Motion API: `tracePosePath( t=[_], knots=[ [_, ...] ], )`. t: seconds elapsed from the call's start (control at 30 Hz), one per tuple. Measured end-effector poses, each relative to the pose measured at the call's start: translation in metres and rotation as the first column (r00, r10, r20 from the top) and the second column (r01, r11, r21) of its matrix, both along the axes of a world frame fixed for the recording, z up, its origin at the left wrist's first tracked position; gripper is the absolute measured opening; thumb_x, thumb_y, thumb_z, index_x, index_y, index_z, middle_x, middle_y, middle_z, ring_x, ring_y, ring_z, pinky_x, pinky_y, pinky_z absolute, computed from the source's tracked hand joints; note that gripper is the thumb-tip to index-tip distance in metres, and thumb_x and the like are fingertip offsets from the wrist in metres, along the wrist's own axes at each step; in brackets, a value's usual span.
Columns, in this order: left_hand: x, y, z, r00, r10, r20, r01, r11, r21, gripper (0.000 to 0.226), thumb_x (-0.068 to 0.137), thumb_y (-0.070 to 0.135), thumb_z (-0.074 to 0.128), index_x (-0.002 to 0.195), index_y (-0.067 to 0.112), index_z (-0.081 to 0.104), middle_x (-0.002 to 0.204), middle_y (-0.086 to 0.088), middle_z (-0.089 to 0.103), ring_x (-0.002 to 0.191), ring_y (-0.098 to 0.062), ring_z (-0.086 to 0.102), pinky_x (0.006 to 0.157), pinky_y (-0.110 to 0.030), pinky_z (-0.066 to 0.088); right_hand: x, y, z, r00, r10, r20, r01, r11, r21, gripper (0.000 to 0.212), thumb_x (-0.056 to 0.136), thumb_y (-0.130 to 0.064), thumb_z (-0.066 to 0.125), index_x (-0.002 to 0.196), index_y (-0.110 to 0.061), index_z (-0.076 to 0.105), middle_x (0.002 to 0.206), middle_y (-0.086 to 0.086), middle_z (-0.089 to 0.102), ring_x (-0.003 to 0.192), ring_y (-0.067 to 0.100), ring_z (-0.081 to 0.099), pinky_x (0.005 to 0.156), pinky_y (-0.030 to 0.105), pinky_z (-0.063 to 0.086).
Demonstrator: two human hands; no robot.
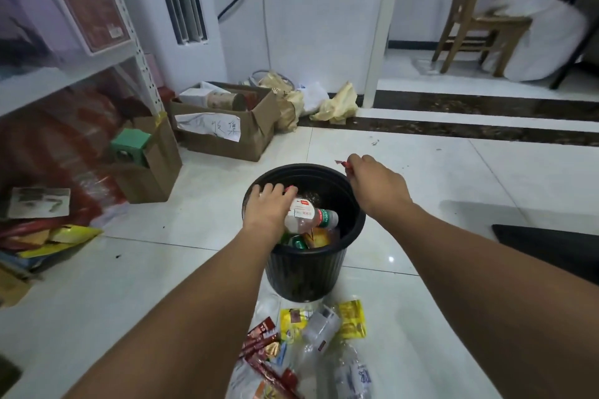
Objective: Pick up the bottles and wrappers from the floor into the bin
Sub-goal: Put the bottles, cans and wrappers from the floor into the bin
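A black ribbed bin (303,272) stands on the tiled floor in the middle of the view. Inside it lie a clear bottle with a white and red label (308,215) and colourful wrappers (316,238). My left hand (270,207) reaches over the bin's left rim, fingers curled on something red that is mostly hidden. My right hand (376,186) hovers over the right rim, pinching a small red wrapper (343,164). On the floor in front of the bin lie yellow wrappers (351,319), red wrappers (262,338) and crushed clear bottles (351,372).
Cardboard boxes (227,126) and crumpled paper bags (337,104) sit against the back wall. A metal shelf (64,81) with bags under it fills the left side. A wooden chair (476,19) stands at the back right. A dark object (551,253) lies on the right.
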State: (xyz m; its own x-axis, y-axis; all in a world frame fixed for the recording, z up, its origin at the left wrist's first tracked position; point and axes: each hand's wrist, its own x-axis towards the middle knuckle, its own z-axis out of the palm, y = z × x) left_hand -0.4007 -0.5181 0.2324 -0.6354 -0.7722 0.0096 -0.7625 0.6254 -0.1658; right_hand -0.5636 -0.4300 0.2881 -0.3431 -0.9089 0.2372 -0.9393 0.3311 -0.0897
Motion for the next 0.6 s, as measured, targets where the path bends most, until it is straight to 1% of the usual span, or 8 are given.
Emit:
tracePosePath(
  t=[0.07,0.13,0.23,0.33,0.4,0.43,0.5,0.6],
  knots=[
    [-0.001,0.000,-0.007,0.993,-0.079,0.088,0.080,0.997,-0.006,0.078,0.081,0.022,0.070,0.144,0.023,0.025,0.141,-0.006,0.038,0.131,-0.028,0.032,0.114,-0.042,0.020,-0.002,0.000,-0.006,1.000,0.006,0.013,-0.006,1.000,0.026,0.016,0.098,-0.015,0.044,0.113,-0.015,0.048,0.104,0.006,0.056,0.087,0.027,0.059,0.067,0.036,0.048],
    [-0.002,0.001,-0.012,0.981,-0.157,0.117,0.157,0.988,0.005,0.074,0.081,0.023,0.069,0.143,0.023,0.028,0.142,-0.005,0.037,0.132,-0.028,0.031,0.115,-0.042,0.017,-0.003,0.000,-0.011,1.000,0.000,0.015,-0.001,0.999,0.034,0.016,0.097,-0.015,0.045,0.114,-0.016,0.048,0.104,0.006,0.056,0.087,0.027,0.059,0.068,0.037,0.050],
    [0.000,0.001,-0.017,0.978,-0.196,0.069,0.194,0.980,0.037,0.080,0.083,0.033,0.067,0.147,0.022,0.021,0.153,-0.003,0.023,0.143,-0.025,0.016,0.119,-0.042,0.006,0.002,-0.002,-0.019,1.000,0.010,-0.006,-0.010,1.000,0.027,0.017,0.098,-0.016,0.044,0.115,-0.015,0.048,0.106,0.008,0.057,0.092,0.028,0.058,0.065,0.033,0.041],
    [0.003,0.001,-0.017,0.988,-0.156,-0.003,0.156,0.987,0.028,0.075,0.088,0.047,0.056,0.148,0.022,0.017,0.158,0.000,0.013,0.146,-0.023,0.007,0.119,-0.042,0.002,0.007,-0.002,-0.023,0.998,0.039,-0.049,-0.038,0.999,0.014,0.024,0.100,-0.021,0.041,0.120,-0.014,0.051,0.113,0.009,0.058,0.105,0.028,0.052,0.076,0.036,0.042],
    [0.007,0.000,-0.017,0.991,-0.125,-0.051,0.126,0.992,0.015,0.065,0.093,0.045,0.048,0.148,0.023,0.019,0.157,0.000,0.017,0.146,-0.023,0.011,0.119,-0.043,0.005,0.010,-0.001,-0.023,0.997,0.040,-0.061,-0.040,0.999,-0.009,0.029,0.101,-0.028,0.039,0.122,-0.013,0.053,0.118,0.010,0.056,0.112,0.028,0.047,0.084,0.038,0.042],
    [0.010,0.000,-0.016,0.991,-0.112,-0.073,0.112,0.994,0.002,0.061,0.095,0.043,0.045,0.147,0.023,0.020,0.155,0.000,0.021,0.144,-0.023,0.014,0.118,-0.042,0.008,0.012,-0.001,-0.022,0.998,0.033,-0.049,-0.034,0.999,-0.022,0.031,0.101,-0.031,0.040,0.121,-0.012,0.054,0.118,0.010,0.055,0.112,0.028,0.047,0.083,0.037,0.042],
    [0.017,-0.001,-0.013,0.990,-0.096,-0.108,0.092,0.995,-0.038,0.056,0.096,0.041,0.044,0.145,0.023,0.024,0.150,0.001,0.030,0.140,-0.022,0.023,0.117,-0.041,0.014,0.016,-0.003,-0.019,1.000,0.018,0.022,-0.017,0.999,-0.037,0.031,0.100,-0.035,0.042,0.118,-0.012,0.055,0.114,0.010,0.053,0.102,0.029,0.054,0.075,0.036,0.042],
    [0.029,-0.001,-0.010,0.989,-0.071,-0.132,0.062,0.995,-0.077,0.048,0.097,0.039,0.040,0.141,0.023,0.031,0.144,0.001,0.037,0.134,-0.023,0.030,0.114,-0.039,0.019,0.024,-0.006,-0.017,0.980,0.015,0.198,0.001,0.997,-0.079,0.030,0.099,-0.036,0.047,0.114,-0.011,0.055,0.107,0.009,0.050,0.089,0.029,0.058,0.065,0.031,0.039]
  ],
)
